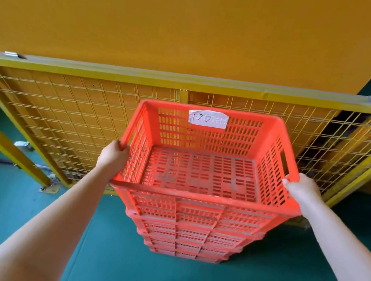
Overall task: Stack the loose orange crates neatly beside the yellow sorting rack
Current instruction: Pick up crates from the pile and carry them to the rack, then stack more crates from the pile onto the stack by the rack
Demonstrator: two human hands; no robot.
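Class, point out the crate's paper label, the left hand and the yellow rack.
paper label (208, 119), head view, middle of the paper.
left hand (113, 155), head view, back of hand.
yellow rack (116, 75), head view, top frame bar.

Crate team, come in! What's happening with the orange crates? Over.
Left hand and right hand grip top crate's side rims. Crate atop stack, beside yellow rack. Nothing blocking.

White paper label (208, 118) on top crate (202, 167) far wall; handwritten "120"
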